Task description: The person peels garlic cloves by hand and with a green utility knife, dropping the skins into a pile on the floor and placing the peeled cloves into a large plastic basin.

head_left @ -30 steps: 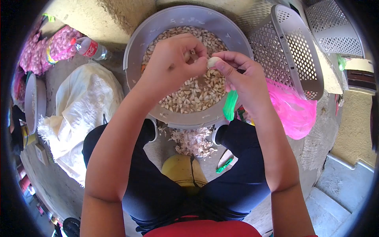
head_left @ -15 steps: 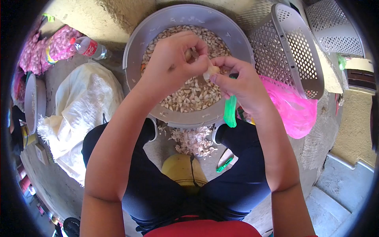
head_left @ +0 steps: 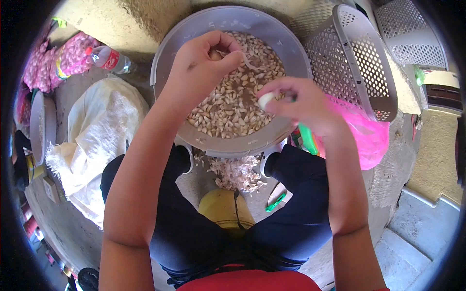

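A wide grey tub [head_left: 162, 68] with many garlic cloves [head_left: 233, 116] in water stands before me. Over its left side, my left hand [head_left: 204, 60] pinches a thin strip of garlic peel [head_left: 250, 64]. A brownish piece, perhaps an unpeeled clove, shows in its curled fingers. My right hand [head_left: 303, 104], smeared by motion, grips a whitish peeled garlic clove [head_left: 266, 100] between thumb and fingers above the tub's right side. Below that palm, a green-handled cutter [head_left: 307, 138] sticks out, seemingly held by the hidden lower fingers.
Garlic skins [head_left: 238, 173] lie on the floor between my feet, near a yellow container [head_left: 225, 206] and a second green cutter [head_left: 275, 202]. At right are a perforated grey basket [head_left: 335, 63] and pink plastic bag [head_left: 366, 133]. A white sack [head_left: 104, 116] and cola bottle [head_left: 111, 59] stand left.
My hands have moved apart. The right has gone right and slightly down with the clove, its cutter swinging along; the left has shifted slightly left, with a peel strip now trailing from its fingertips.
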The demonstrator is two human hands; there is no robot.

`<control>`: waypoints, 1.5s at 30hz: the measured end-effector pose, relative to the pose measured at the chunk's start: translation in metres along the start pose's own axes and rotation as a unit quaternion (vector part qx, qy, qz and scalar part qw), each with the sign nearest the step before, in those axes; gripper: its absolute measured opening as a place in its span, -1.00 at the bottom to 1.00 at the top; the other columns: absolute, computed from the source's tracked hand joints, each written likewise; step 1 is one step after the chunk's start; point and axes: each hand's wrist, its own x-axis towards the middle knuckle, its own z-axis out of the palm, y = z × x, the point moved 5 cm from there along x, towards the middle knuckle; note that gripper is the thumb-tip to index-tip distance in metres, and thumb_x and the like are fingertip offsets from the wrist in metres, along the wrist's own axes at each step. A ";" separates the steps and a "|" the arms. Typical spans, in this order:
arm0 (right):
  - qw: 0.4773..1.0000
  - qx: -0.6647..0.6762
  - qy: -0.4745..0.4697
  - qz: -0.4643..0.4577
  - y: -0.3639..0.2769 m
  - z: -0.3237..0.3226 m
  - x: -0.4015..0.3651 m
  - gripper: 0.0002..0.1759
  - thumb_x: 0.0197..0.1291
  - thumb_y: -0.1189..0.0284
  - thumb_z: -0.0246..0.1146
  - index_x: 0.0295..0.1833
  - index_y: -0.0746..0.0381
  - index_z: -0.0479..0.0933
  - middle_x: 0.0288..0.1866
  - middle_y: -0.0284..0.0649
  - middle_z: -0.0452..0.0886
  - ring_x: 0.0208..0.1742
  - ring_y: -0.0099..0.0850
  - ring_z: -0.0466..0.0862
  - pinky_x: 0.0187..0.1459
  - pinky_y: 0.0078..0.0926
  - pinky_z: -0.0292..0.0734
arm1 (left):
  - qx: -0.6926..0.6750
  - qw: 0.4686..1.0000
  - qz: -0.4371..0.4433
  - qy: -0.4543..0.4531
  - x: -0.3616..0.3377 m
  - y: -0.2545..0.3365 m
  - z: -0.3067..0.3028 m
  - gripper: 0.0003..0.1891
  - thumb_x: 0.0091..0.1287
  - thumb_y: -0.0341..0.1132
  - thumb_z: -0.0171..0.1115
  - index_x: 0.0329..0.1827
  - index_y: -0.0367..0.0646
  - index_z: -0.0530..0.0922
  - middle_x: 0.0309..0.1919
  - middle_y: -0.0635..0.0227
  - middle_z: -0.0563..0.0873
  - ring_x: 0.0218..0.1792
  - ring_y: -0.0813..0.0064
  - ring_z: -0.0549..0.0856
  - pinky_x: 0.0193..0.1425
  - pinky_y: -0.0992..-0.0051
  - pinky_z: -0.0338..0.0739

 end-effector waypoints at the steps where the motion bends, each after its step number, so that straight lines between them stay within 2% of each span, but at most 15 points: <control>1: 0.999 0.014 0.044 -0.005 0.002 -0.016 -0.001 -0.72 -0.01 0.41 0.23 -0.14 0.25 0.52 -0.42 -0.38 0.52 -0.61 -0.74 0.32 -0.60 -0.80 0.21 | -0.022 0.999 -0.029 -0.007 -0.001 0.000 0.000 -0.89 0.12 -0.32 0.20 -0.39 -0.15 0.49 -0.61 0.63 0.42 -0.59 0.85 0.32 -0.55 0.78 0.17; 2: 0.996 0.027 0.089 -0.010 0.006 -0.036 -0.003 -0.71 -0.01 0.42 0.24 -0.12 0.25 0.50 -0.43 -0.40 0.51 -0.62 -0.76 0.28 -0.60 -0.82 0.19 | -0.044 0.997 -0.057 -0.014 -0.002 0.001 0.001 -0.89 0.12 -0.31 0.20 -0.39 -0.14 0.50 -0.62 0.63 0.41 -0.61 0.84 0.31 -0.57 0.78 0.16; 4: 0.951 0.265 0.125 -0.096 0.024 -0.097 -0.007 -0.70 0.05 0.48 0.09 -0.05 0.26 0.48 -0.31 -0.28 0.57 -0.57 -0.71 0.35 -0.60 -0.72 0.25 | -0.097 0.990 -0.097 -0.034 -0.003 -0.001 0.002 -0.90 0.13 -0.32 0.20 -0.38 -0.13 0.50 -0.63 0.62 0.41 -0.64 0.83 0.30 -0.61 0.78 0.14; 6: 0.835 0.421 0.324 -0.139 0.043 -0.144 -0.023 -0.64 0.07 0.58 -0.01 0.04 0.30 0.40 -0.22 -0.23 0.57 -0.62 -0.72 0.29 -0.62 -0.75 0.21 | -0.158 0.978 -0.119 -0.062 -0.003 -0.006 0.006 -0.90 0.14 -0.32 0.19 -0.37 -0.13 0.49 -0.65 0.60 0.40 -0.66 0.83 0.29 -0.64 0.77 0.13; 9: 0.790 0.456 0.408 -0.026 0.095 -0.175 -0.029 -0.60 0.10 0.61 -0.04 0.10 0.30 0.34 -0.19 -0.24 0.56 -0.64 -0.69 0.27 -0.62 -0.75 0.22 | -0.190 0.964 -0.165 -0.085 -0.007 -0.006 0.010 -0.91 0.15 -0.35 0.19 -0.38 -0.14 0.48 -0.65 0.58 0.40 -0.67 0.82 0.29 -0.66 0.78 0.12; 13: 0.939 0.176 0.286 -0.074 0.025 -0.092 -0.012 -0.64 0.10 0.39 0.14 0.05 0.21 0.42 -0.17 -0.27 0.56 -0.56 -0.63 0.41 -0.55 -0.68 0.32 | -0.271 0.941 -0.185 -0.089 -0.006 -0.017 0.020 -0.84 0.13 -0.35 0.22 -0.29 -0.15 0.45 -0.63 0.57 0.40 -0.66 0.81 0.30 -0.70 0.79 0.12; 14: 0.962 0.071 0.254 -0.075 0.004 -0.065 -0.011 -0.62 0.07 0.32 0.21 0.02 0.18 0.45 -0.16 -0.28 0.57 -0.51 -0.62 0.46 -0.52 -0.66 0.37 | -0.291 0.931 -0.202 -0.087 -0.008 -0.015 0.024 -0.82 0.12 -0.35 0.24 -0.26 -0.15 0.45 -0.62 0.57 0.41 -0.66 0.81 0.31 -0.71 0.80 0.12; 16: 0.984 0.041 0.152 -0.080 -0.014 -0.023 -0.008 -0.58 -0.06 0.30 0.31 -0.03 0.19 0.49 -0.23 -0.27 0.56 -0.39 -0.53 0.54 -0.40 -0.61 0.44 | -0.314 0.917 -0.227 -0.095 -0.012 -0.016 0.029 -0.76 0.11 -0.35 0.25 -0.21 -0.16 0.43 -0.60 0.57 0.42 -0.65 0.81 0.32 -0.71 0.81 0.14; 19: 0.952 -0.163 0.154 -0.210 -0.021 0.003 -0.003 -0.64 -0.09 0.39 0.30 -0.10 0.23 0.52 -0.33 -0.22 0.53 -0.37 -0.41 0.55 -0.31 -0.54 0.46 | -0.323 0.904 -0.250 -0.129 -0.014 -0.018 0.033 -0.72 0.10 -0.35 0.26 -0.16 -0.16 0.41 -0.57 0.56 0.45 -0.65 0.82 0.34 -0.71 0.83 0.16; 22: 0.959 -0.121 0.157 -0.205 -0.023 0.008 -0.001 -0.73 -0.09 0.44 0.28 -0.20 0.27 0.54 -0.41 -0.18 0.47 -0.38 -0.30 0.54 -0.31 -0.50 0.45 | -0.327 0.888 -0.276 -0.168 -0.018 -0.023 0.035 -0.71 0.10 -0.34 0.27 -0.16 -0.17 0.41 -0.55 0.55 0.46 -0.65 0.84 0.34 -0.73 0.85 0.15; 27: 0.955 -0.143 0.122 -0.231 -0.024 0.010 -0.002 -0.80 -0.07 0.45 0.26 -0.28 0.29 0.54 -0.41 -0.22 0.50 -0.40 -0.35 0.54 -0.34 -0.53 0.43 | -0.379 0.833 -0.311 -0.257 -0.028 -0.026 0.035 -0.71 0.10 -0.34 0.27 -0.16 -0.18 0.41 -0.49 0.53 0.49 -0.65 0.85 0.34 -0.75 0.86 0.11; 34: 0.975 0.024 0.168 -0.145 -0.002 0.000 0.005 -0.81 -0.07 0.43 0.26 -0.31 0.29 0.55 -0.46 -0.22 0.52 -0.41 -0.43 0.54 -0.34 -0.56 0.43 | -0.368 0.849 -0.317 -0.208 -0.030 -0.024 0.019 -0.77 0.14 -0.36 0.13 -0.16 -0.19 0.39 -0.37 0.45 0.52 -0.57 0.78 0.40 -0.73 0.81 0.19; 37: 0.987 -0.119 0.069 -0.086 0.006 0.014 -0.004 -0.91 -0.05 0.49 0.21 -0.37 0.24 0.56 -0.42 -0.23 0.50 -0.37 -0.47 0.52 -0.30 -0.52 0.41 | -0.427 0.831 -0.334 -0.121 -0.027 -0.034 0.010 -0.81 0.15 -0.42 -0.03 -0.17 -0.23 0.37 -0.33 0.34 0.52 -0.51 0.63 0.47 -0.70 0.75 0.26; 41: 0.923 -0.358 -0.139 -0.019 0.047 0.082 -0.021 -0.78 -0.09 0.36 0.19 -0.41 0.31 0.54 -0.39 -0.02 0.53 -0.33 -0.12 0.55 -0.23 -0.29 0.45 | -0.456 0.820 -0.338 -0.072 -0.031 -0.033 0.001 -0.75 0.07 -0.52 -0.17 -0.17 -0.29 0.34 -0.26 0.17 0.52 -0.34 0.43 0.57 -0.65 0.64 0.34; 45: 0.874 -0.391 -0.285 0.050 0.062 0.141 -0.052 -0.73 -0.15 0.33 0.20 -0.43 0.35 0.57 -0.44 0.01 0.58 -0.33 -0.12 0.61 -0.29 -0.22 0.51 | -0.456 0.827 -0.320 -0.079 -0.038 -0.026 0.002 -0.75 0.09 -0.52 -0.16 -0.14 -0.30 0.34 -0.17 0.11 0.53 -0.20 0.40 0.60 -0.65 0.63 0.35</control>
